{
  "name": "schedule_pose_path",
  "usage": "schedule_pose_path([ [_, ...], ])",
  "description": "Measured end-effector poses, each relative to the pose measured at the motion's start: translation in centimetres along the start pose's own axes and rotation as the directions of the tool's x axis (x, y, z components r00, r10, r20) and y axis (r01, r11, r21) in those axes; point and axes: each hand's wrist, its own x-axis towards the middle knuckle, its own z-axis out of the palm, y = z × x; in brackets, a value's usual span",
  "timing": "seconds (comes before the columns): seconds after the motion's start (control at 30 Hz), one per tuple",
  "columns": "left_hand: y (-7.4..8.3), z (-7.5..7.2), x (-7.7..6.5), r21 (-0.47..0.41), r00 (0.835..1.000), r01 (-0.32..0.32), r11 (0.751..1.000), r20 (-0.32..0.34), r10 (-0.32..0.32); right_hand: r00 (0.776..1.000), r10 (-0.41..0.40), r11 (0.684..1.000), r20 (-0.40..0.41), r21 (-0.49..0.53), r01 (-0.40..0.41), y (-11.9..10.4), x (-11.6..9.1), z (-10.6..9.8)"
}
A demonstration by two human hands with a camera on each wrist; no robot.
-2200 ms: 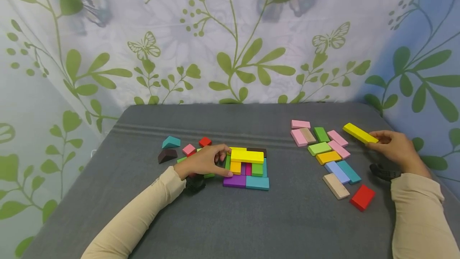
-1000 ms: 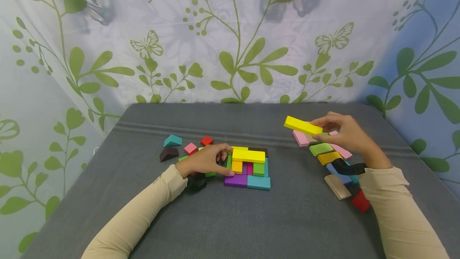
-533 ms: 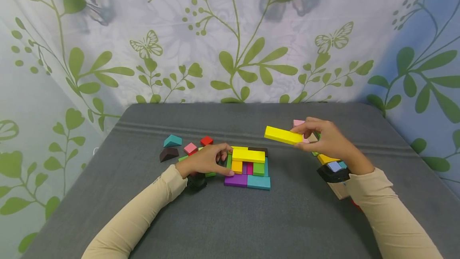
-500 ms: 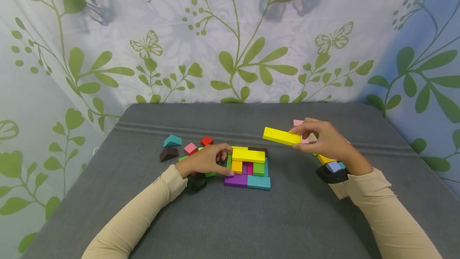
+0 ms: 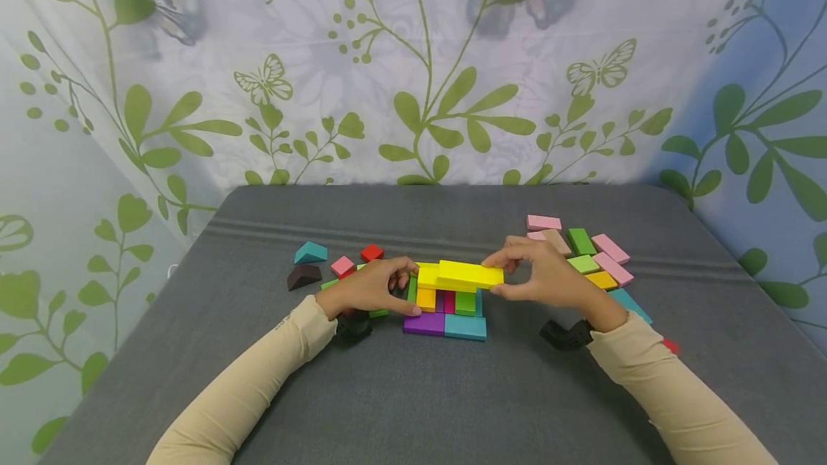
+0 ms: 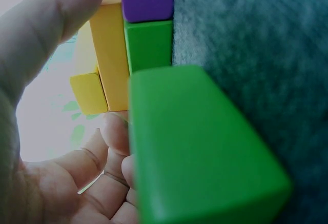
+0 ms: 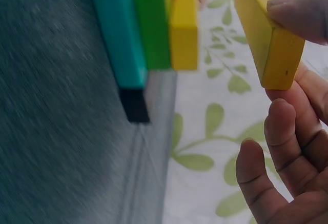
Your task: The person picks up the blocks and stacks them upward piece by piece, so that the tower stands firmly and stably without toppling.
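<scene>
My right hand pinches one end of a long yellow block between thumb and fingers. That block hangs slightly tilted over a low stack, with a gap below it in the right wrist view. Another yellow block lies across the stack's top. My left hand is at the stack's left side, thumb in front and fingers behind, holding the ends of an orange block that stands on edge. Purple and teal blocks lie flat along the stack's front. Its back is partly hidden.
Loose pink, green and other blocks lie to the right on the grey table. A teal wedge, a dark arched block and small red blocks lie left. A patterned cloth hangs behind.
My right hand has carried the long yellow block leftward from the right-hand pile to above the stack. My left hand stays in place at the stack.
</scene>
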Motion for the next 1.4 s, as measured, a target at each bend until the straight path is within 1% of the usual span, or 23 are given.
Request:
schedule_pose_path([
  [0.07, 0.0, 0.0, 0.0, -0.002, 1.0, -0.001, 1.0, 0.0, 0.001, 0.998, 0.04, 0.999, 0.038, 0.009, -0.04, -0.2, 0.0, 0.6],
  [0.17, 0.0, 0.0, 0.0, -0.008, 1.0, -0.003, 1.0, 0.001, 0.003, 0.995, 0.054, 0.998, 0.079, 0.007, -0.055, -0.3, 0.0, 1.4],
  [0.33, -0.1, 0.0, 0.0, -0.009, 1.0, -0.005, 1.0, 0.001, 0.005, 0.994, 0.031, 1.0, 0.106, -0.004, -0.031, -0.6, 0.0, 2.4],
  [0.5, 0.0, 0.0, 0.0, -0.004, 1.0, -0.002, 1.0, 0.001, 0.002, 0.99, 0.021, 0.999, 0.141, -0.048, -0.014, -0.9, 0.0, 3.0],
  [0.67, 0.0, 0.0, 0.0, -0.007, 1.0, -0.001, 1.0, 0.003, 0.001, 0.986, -0.011, 0.994, 0.169, -0.105, 0.029, -1.2, 0.0, 3.2],
  [0.8, 0.0, 0.0, 0.0, -0.007, 1.0, -0.006, 1.0, 0.004, 0.006, 0.984, -0.041, 0.985, 0.173, -0.156, 0.068, -1.5, 0.0, 3.3],
  [1.0, 0.0, -0.1, 0.0, -0.007, 1.0, -0.017, 1.0, 0.004, 0.017, 0.979, -0.108, 0.962, 0.17, -0.229, 0.146, -1.6, 0.1, 3.4],
  [1.17, 0.1, -0.2, 0.0, -0.009, 1.0, -0.012, 1.0, 0.005, 0.012, 0.978, -0.122, 0.944, 0.168, -0.285, 0.167, -1.6, 0.1, 3.4],
  [1.23, 0.2, -0.2, 0.0, -0.011, 1.0, -0.005, 1.0, 0.005, 0.005, 0.98, -0.113, 0.939, 0.162, -0.304, 0.159, -1.6, 0.1, 3.5],
  [1.3, 0.2, -0.2, 0.0, -0.018, 1.0, 0.003, 1.0, 0.005, -0.003, 0.985, -0.084, 0.942, 0.152, -0.309, 0.128, -1.7, 0.2, 3.5],
  [1.4, 0.3, -0.2, 0.0, -0.026, 1.0, 0.009, 1.0, 0.003, -0.009, 0.99, 0.013, 0.954, 0.139, -0.3, 0.03, -1.6, 0.2, 3.4],
])
